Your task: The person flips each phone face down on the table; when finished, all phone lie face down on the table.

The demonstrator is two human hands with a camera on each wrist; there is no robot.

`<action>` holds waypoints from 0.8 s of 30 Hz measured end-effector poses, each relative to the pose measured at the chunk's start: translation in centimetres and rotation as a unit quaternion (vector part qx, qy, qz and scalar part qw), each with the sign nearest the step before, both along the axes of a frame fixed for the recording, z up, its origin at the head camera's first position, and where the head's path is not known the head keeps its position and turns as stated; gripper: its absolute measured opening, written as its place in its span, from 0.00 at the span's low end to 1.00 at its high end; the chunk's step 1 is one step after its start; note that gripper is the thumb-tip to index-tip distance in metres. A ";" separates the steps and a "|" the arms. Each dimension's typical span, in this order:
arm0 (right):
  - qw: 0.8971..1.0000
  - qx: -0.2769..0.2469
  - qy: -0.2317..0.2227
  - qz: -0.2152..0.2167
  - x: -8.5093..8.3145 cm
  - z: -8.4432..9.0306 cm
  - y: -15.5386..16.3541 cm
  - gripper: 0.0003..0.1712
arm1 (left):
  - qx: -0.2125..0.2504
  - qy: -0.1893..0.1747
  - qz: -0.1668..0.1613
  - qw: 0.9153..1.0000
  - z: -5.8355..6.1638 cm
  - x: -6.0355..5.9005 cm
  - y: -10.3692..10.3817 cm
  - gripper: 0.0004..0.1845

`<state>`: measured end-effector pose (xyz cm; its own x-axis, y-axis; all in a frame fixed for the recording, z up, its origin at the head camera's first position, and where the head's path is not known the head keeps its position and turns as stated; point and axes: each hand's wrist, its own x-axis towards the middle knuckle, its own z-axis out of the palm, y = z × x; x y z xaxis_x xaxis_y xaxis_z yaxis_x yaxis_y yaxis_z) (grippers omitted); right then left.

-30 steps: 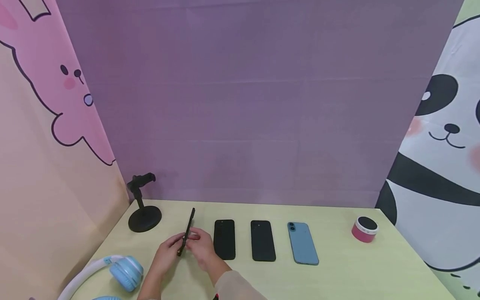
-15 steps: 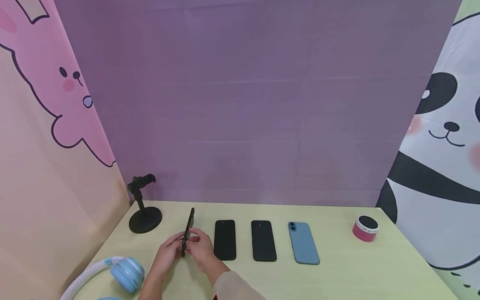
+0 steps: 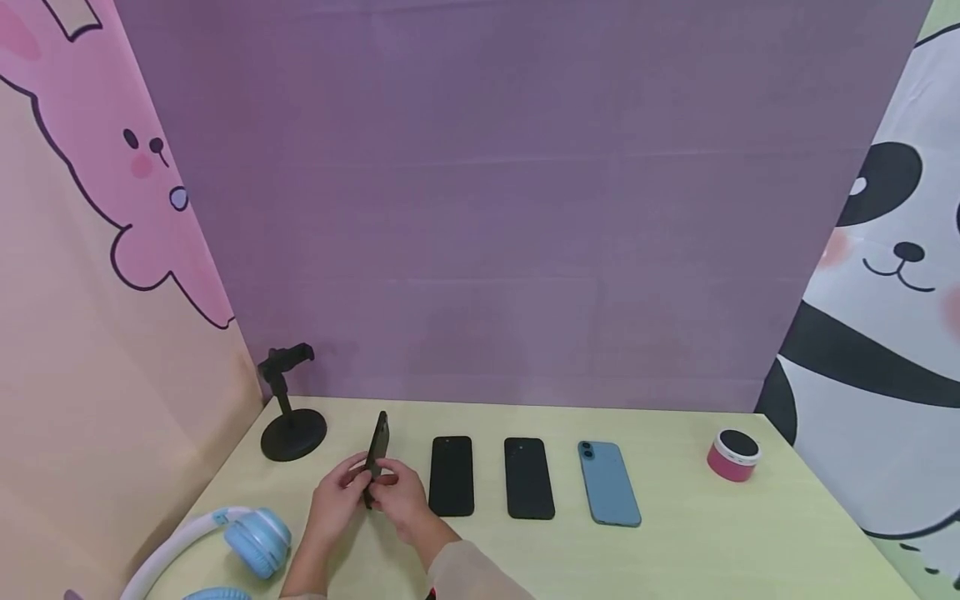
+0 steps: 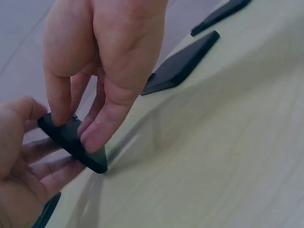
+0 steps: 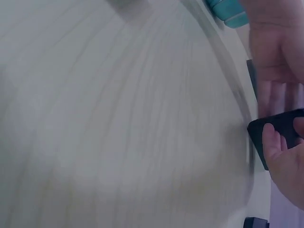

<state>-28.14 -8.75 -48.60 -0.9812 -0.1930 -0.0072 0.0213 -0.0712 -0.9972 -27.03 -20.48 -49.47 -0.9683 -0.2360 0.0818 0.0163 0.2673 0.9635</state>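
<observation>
Two hands, left hand [image 3: 335,497] and right hand [image 3: 401,497], pinch the black phone [image 3: 375,457] on edge mid-handling; lowering it flat looks next, needing a slow, steady tilt

Your left hand [image 3: 336,497] and right hand [image 3: 401,497] meet close together at the near left of the scene, forearms reaching in from the near edge. Both pinch the same thin object between thumb and curled fingers [image 4: 97,130], left hand from the left, right hand from the right, wrists raised.
</observation>
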 end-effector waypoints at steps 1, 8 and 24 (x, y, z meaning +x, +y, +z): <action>1.000 0.004 -0.001 0.002 0.0 -0.1 0.0 0.22 | -0.020 0.011 0.007 1.000 0.1 0.0 0.0 0.19; 0.999 0.039 -0.006 -0.001 -0.2 -0.7 0.6 0.23 | -0.114 0.027 0.056 0.991 0.2 0.1 -0.6 0.16; 0.993 0.119 0.013 -0.010 -0.6 -1.3 0.5 0.21 | -0.116 0.002 0.073 0.991 -0.3 0.2 -1.6 0.17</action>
